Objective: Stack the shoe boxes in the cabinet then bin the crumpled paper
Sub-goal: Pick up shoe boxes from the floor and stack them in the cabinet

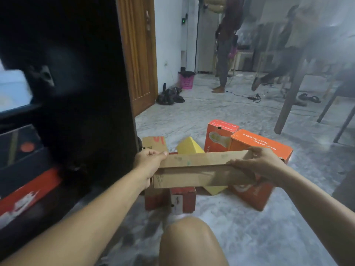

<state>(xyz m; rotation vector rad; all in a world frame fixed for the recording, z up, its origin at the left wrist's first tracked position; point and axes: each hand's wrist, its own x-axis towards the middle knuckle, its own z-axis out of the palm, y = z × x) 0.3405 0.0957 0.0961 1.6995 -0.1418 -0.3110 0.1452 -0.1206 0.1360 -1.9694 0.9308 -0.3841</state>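
1. Long plain brown cardboard shoe box (203, 168) is held in the air over the floor pile, roughly level, long side facing the camera, right of the cabinet.
2. Left hand (148, 162) grasps the box's left end, thumb curled on the top edge, fingers hidden behind.
3. Right hand (255, 164) grasps the right end, fingers wrapped over the top edge and front face.
4. Below the held box on the grey marble floor (249, 237): red shoe box (182, 201) near, yellow box (189, 146) tilted in the middle, brown box with red print (154, 144) far left, upright orange box with shoe-sole picture (219, 136) far, large orange box with white lettering (263, 144) right, touching the upright one.
5. Dark cabinet (82, 93) stands left, door open; black and red shoe boxes (26, 173) stacked inside, blurred.
6. Pink bin (186, 80) stands far off by the white wall, well apart from the pile.
7. A standing person (224, 54) and table legs (288, 104) far right, blurred.
8. Crumpled paper cannot be told.
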